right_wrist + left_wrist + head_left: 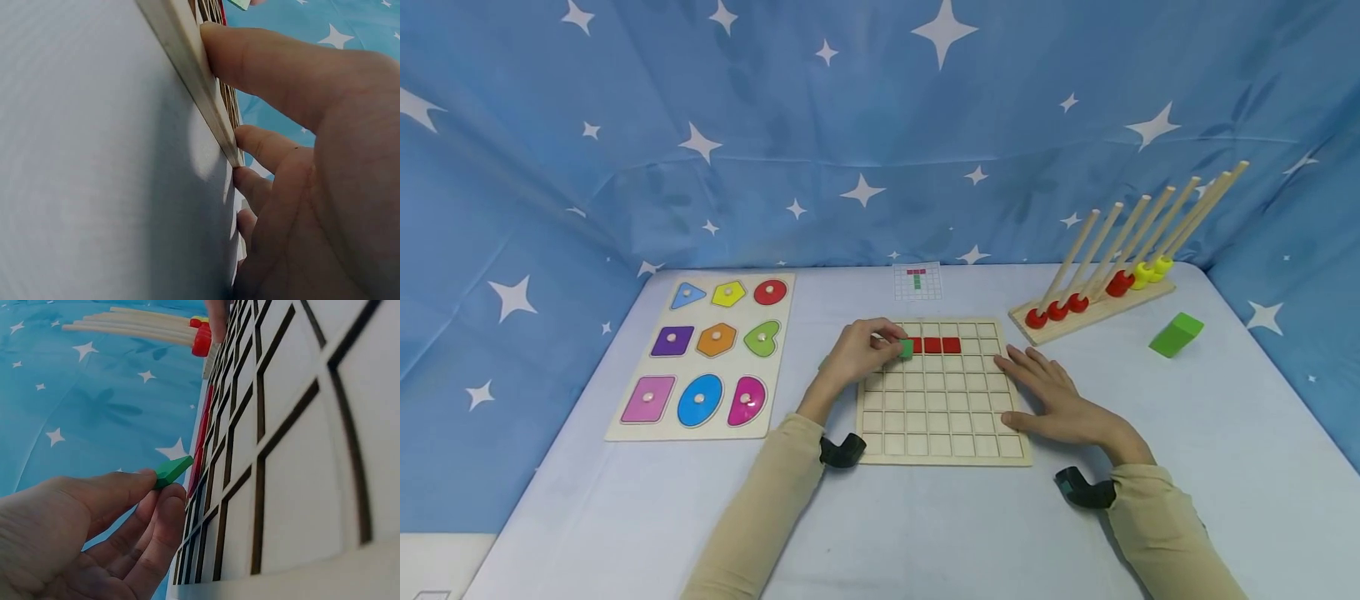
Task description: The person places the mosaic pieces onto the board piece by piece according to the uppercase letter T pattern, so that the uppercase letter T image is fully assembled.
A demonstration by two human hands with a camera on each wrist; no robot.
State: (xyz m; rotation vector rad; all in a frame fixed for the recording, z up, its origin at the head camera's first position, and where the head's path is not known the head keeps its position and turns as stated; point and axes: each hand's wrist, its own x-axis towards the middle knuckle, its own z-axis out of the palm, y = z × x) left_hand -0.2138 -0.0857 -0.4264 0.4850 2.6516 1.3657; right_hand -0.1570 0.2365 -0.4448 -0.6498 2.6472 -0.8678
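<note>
My left hand [862,350] pinches a small green square tile [906,348] between thumb and fingertips, over the upper left part of a wooden grid board [942,461]. The left wrist view shows the green tile [173,472] tilted and held clear of the board. Three red tiles [932,345] sit side by side in an upper row of the grid; the held tile partly covers the leftmost. At the board's right edge rests my right hand [1060,404], fingers spread and fairly straight. In the right wrist view its thumb [262,62] and fingertips touch the board's rim [194,81].
Behind the board lies a small printed grid card [928,292] with a red and green T pattern. A shape puzzle [700,433] is at left. A peg stand [1052,330] with red and yellow beads stands at right, near a green block [1176,335]. A starry curtain [880,133] closes the back.
</note>
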